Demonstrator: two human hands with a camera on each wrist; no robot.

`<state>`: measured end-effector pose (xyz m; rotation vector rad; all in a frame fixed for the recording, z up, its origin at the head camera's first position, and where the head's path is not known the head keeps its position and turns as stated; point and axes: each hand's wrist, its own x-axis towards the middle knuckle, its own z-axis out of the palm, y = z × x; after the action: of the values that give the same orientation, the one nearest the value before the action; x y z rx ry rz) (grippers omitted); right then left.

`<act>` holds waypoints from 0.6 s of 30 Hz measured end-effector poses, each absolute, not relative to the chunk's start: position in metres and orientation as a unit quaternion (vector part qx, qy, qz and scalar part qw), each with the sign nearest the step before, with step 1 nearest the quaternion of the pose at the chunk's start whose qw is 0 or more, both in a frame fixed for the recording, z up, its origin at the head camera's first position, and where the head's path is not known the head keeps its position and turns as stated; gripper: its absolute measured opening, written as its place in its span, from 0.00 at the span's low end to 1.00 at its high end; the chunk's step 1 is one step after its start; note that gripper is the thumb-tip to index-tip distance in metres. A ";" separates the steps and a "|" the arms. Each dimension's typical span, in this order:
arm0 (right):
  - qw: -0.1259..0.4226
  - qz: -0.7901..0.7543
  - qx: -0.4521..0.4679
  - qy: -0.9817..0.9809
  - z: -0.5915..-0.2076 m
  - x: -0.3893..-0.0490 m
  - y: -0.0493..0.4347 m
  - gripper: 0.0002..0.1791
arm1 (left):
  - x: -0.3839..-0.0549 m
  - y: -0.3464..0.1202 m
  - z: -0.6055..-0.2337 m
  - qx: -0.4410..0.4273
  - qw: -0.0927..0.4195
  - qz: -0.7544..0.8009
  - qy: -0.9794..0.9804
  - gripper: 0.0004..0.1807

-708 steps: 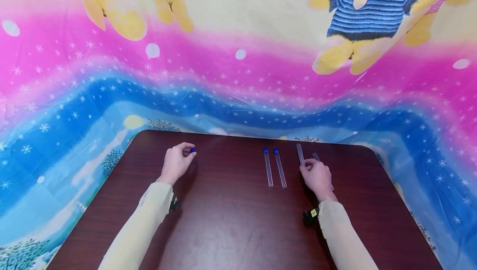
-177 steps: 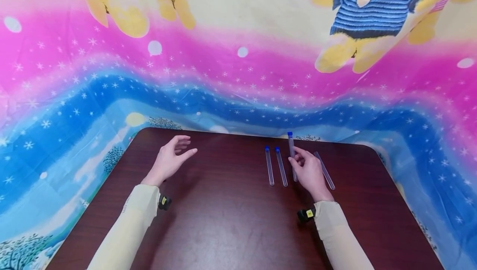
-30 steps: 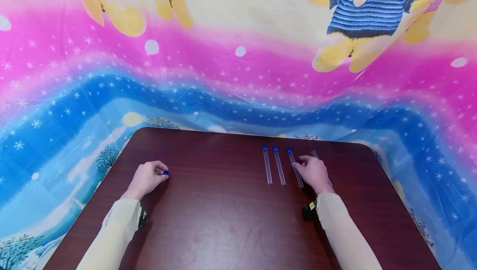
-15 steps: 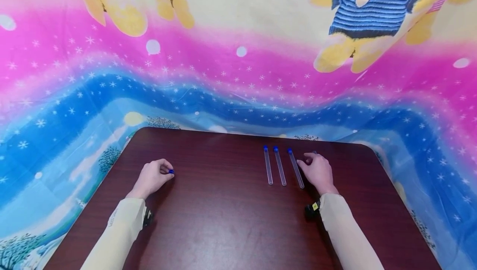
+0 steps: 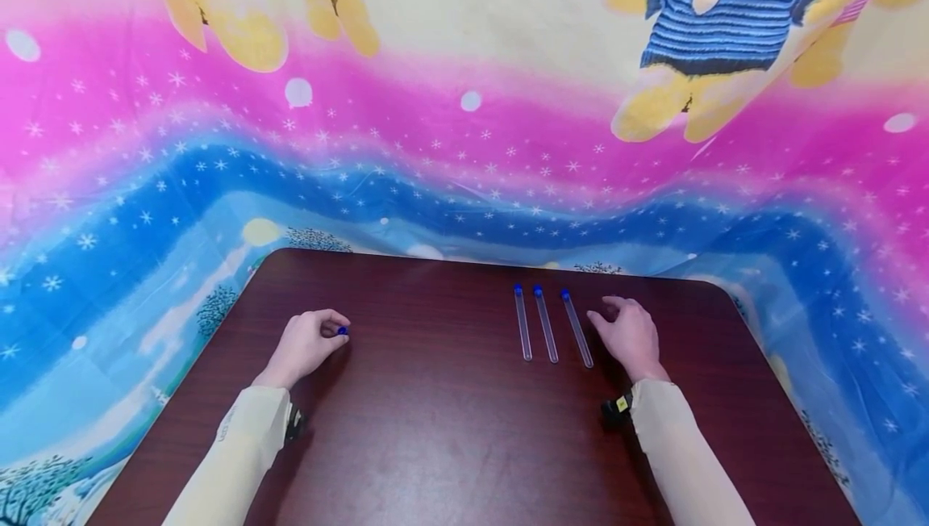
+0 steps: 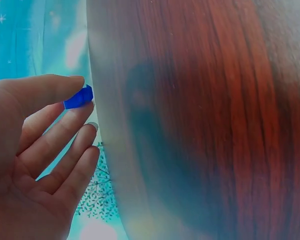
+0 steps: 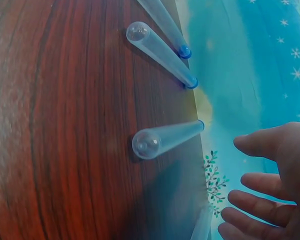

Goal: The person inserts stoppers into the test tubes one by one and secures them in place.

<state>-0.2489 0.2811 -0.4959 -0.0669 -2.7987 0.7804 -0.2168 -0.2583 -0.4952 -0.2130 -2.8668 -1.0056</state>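
Note:
Between thumb and index finger, my left hand [image 5: 303,347] pinches a small blue cap [image 6: 79,97] above the left part of the table. My right hand [image 5: 628,336] holds nothing; its fingers are apart and lightly bent. Just left of it lie three clear test tubes with blue caps: a left one [image 5: 522,324], a middle one [image 5: 546,326] and a right one [image 5: 577,331], the nearest to that hand. Another clear tube [image 7: 202,226] shows partly at the bottom of the right wrist view; in the head view the right hand hides it.
The dark red-brown wooden table [image 5: 443,429] has rounded far corners. Close behind its far edge hangs a printed curtain [image 5: 464,163] with bears and snowflakes, and it runs along both sides too.
The third tube, uncapped at first, was capped and laid down by the others. The left hand has picked up another cap and moved slightly right. The right hand has shifted right, off the third tube.

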 end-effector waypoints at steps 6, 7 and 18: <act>0.113 0.262 -0.028 -0.958 -0.495 -0.246 0.288 0.30 | -0.218 -0.255 -0.494 -0.079 0.048 -0.328 -0.940 0.10; 0.112 0.262 -0.030 -0.958 -0.495 -0.246 0.289 0.30 | -0.218 -0.254 -0.494 -0.080 0.049 -0.328 -0.940 0.09; 0.091 0.244 -0.061 -0.964 -0.499 -0.245 0.303 0.32 | -0.220 -0.249 -0.492 -0.074 0.050 -0.330 -0.940 0.09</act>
<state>-0.2450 0.3030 -0.4988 -0.1810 -2.8639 0.7265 -0.2196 -0.2487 -0.4916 -0.2247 -2.8623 -1.0064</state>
